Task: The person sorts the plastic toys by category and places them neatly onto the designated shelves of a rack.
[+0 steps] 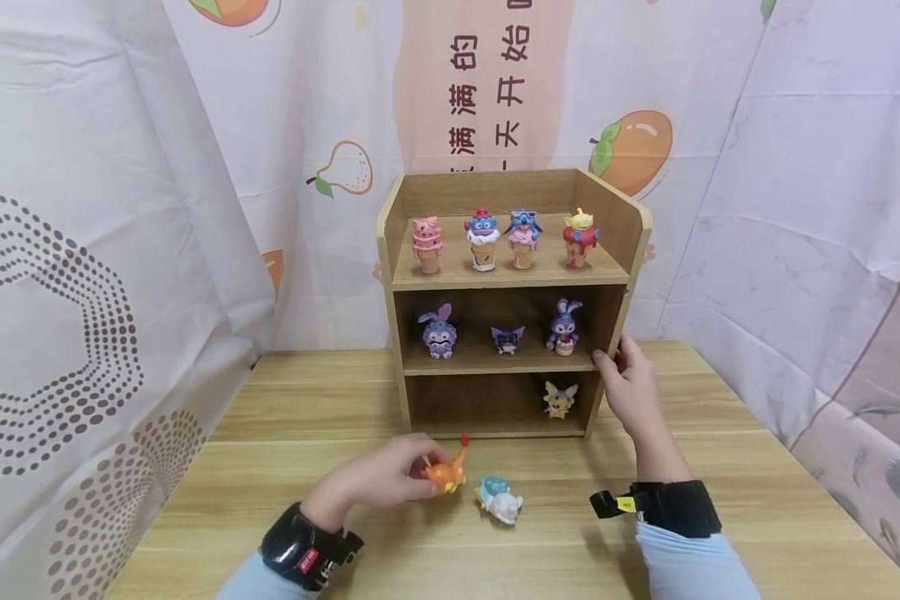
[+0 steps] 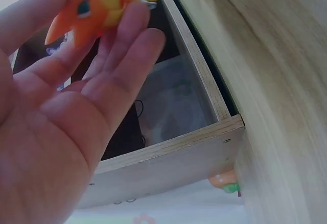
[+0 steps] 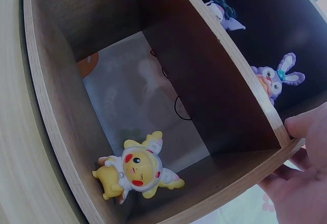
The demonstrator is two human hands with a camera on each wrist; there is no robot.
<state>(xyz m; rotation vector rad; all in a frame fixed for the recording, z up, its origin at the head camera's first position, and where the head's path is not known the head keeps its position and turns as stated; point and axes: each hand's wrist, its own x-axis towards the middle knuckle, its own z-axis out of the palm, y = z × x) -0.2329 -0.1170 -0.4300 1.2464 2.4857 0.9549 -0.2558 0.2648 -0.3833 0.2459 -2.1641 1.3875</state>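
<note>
— Orange toy (image 1: 446, 475) on the wooden table (image 1: 720, 500): is it gripped?
— Yes, the left hand (image 1: 378, 479) pinches it in its fingertips, just in front of the shelf (image 1: 390, 275). The left wrist view shows its yellow face.
— And the right hand (image 1: 630, 387)?
— Fingers grasp the shelf's right wall. Its wrist view shows a yellow toy (image 3: 135, 168) lying tipped in the bottom compartment.

I see my two bare hands, left hand (image 1: 378, 482) and right hand (image 1: 630, 387), coming out of pale blue sleeves (image 1: 682, 567). Each wrist wears a black strap-on camera band (image 1: 303, 546); the left carries a small red label, the right a yellow tag.
</note>
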